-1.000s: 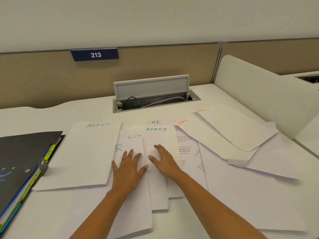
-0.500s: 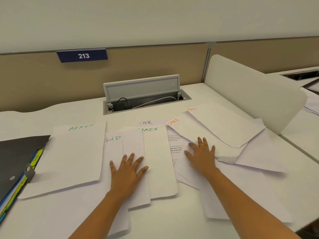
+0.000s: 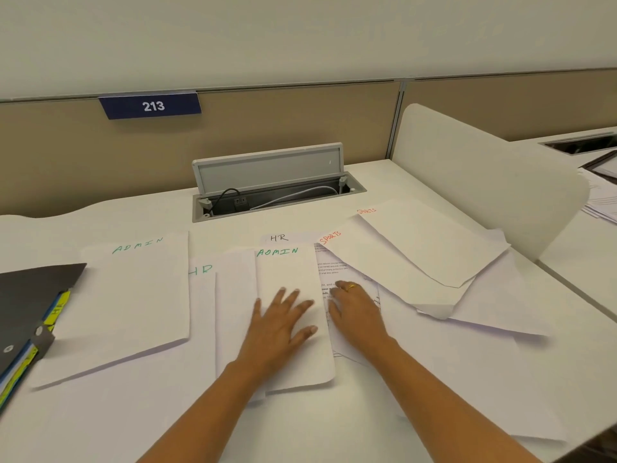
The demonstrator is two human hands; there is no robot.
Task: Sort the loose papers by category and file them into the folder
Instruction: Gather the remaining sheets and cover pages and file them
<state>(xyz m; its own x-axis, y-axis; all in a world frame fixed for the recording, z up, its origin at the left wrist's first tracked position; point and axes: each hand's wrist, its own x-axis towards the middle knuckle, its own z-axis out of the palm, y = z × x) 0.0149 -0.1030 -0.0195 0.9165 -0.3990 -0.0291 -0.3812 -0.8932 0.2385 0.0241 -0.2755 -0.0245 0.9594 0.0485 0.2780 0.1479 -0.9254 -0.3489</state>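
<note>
Loose white papers cover the desk. An ADMIN sheet [image 3: 133, 295] lies at the left, with an HR sheet [image 3: 202, 289] beside it. My left hand [image 3: 280, 325] rests flat, fingers spread, on a second ADMIN sheet [image 3: 290, 272] in the middle. My right hand [image 3: 355, 312], a ring on one finger, lies flat on a printed sheet [image 3: 334, 269] just right of it. Another HR sheet [image 3: 280, 237] peeks out behind. Two SPORTS sheets [image 3: 427, 248] overlap at the right. The dark folder [image 3: 30, 305] with coloured tabs lies at the far left edge.
An open cable tray [image 3: 277, 192] with its lid up sits at the back centre, below a partition with a blue 213 plate [image 3: 152, 106]. A white divider panel [image 3: 480, 175] stands at the right; another desk with papers lies beyond it.
My right hand has slid left from the sheets near the SPORTS pile to the printed sheet beside the middle ADMIN sheet. My left hand moved right onto that ADMIN sheet.
</note>
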